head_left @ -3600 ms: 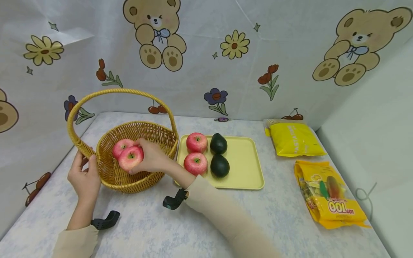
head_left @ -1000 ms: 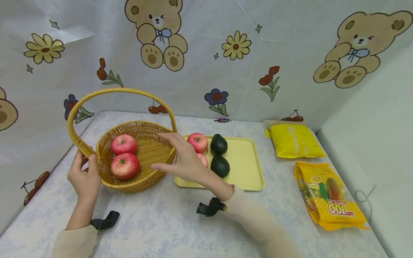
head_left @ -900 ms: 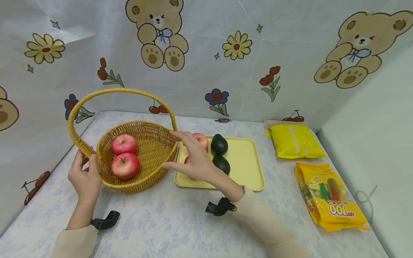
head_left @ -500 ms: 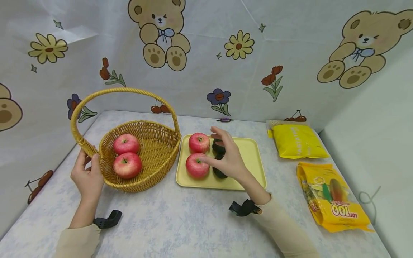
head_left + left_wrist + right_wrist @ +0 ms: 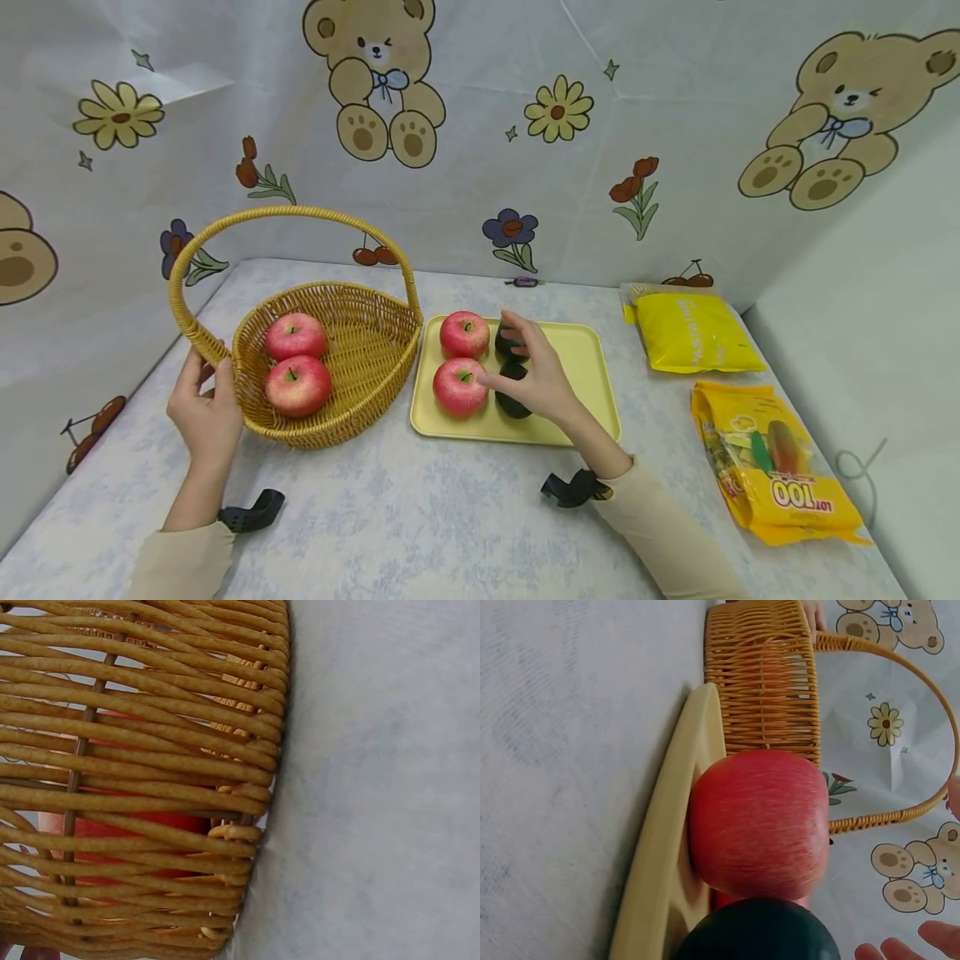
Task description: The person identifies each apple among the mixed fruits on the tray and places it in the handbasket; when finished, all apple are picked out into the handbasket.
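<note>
My left hand (image 5: 206,417) grips the rim of a woven basket (image 5: 341,427) at the foot of its tall handle. Two red apples, one farther back (image 5: 296,336) and one nearer (image 5: 298,386), sit in the basket's left half. My right hand (image 5: 543,379), fingers spread and nothing held, hovers over two dark green avocados, a far one (image 5: 503,346) and a near one (image 5: 510,402), partly hiding both. Its thumb tip overlaps the near apple (image 5: 457,390) on a yellow tray (image 5: 581,358); another apple (image 5: 463,335) lies behind. The right wrist view shows an apple (image 5: 761,825) beside an avocado (image 5: 761,934).
A yellow pasta packet (image 5: 693,332) and an orange-yellow snack bag (image 5: 780,462) lie along the table's right side. The tray stands just right of the basket. A bear-patterned cloth (image 5: 465,183) hangs behind the table.
The right hand has set an apple down in the basket, let go, and moved right, out over the avocados on the tray. The left hand keeps its grip on the basket.
</note>
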A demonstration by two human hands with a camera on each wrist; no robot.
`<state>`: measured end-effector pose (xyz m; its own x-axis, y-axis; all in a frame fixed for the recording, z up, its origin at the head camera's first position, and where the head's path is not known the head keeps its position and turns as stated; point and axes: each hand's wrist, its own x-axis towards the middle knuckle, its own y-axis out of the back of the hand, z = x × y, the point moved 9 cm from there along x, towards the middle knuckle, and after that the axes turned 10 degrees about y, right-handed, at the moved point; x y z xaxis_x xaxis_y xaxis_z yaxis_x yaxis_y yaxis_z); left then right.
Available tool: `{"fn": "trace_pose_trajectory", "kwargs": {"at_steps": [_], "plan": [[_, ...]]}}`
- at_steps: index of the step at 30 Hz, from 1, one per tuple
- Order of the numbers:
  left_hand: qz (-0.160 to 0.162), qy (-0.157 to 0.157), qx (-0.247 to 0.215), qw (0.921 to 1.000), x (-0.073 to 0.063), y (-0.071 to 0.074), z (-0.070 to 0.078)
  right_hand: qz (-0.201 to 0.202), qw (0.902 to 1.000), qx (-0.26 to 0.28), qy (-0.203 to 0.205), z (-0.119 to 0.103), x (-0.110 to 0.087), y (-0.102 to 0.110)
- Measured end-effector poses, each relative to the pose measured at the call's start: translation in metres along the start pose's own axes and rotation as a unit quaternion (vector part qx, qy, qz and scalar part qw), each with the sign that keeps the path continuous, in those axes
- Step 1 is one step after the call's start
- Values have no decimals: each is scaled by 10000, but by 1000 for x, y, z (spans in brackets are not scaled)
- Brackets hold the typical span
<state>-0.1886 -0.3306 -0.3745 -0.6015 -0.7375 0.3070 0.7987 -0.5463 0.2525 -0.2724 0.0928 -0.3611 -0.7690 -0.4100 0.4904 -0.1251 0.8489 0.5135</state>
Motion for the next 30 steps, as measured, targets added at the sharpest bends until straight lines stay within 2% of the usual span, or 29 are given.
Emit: {"fn": "trace_pose_trajectory", "kwargs": {"at_steps": [9,14,21,30], "plan": [[-21,-8,39,10000,0,-1,1,-159,9999,42,5,9,-2,-13],[-25,-4,71,10000,1,-1,1,-218,9997,8,139,9,-2,-19],[-19,17,71,10000,0,0,0,-348,9993,-62,129,8,-3,-27],[-8,46,47,10000,0,0,-1,-770,9934,-841,-138,8,-7,-34]]}}
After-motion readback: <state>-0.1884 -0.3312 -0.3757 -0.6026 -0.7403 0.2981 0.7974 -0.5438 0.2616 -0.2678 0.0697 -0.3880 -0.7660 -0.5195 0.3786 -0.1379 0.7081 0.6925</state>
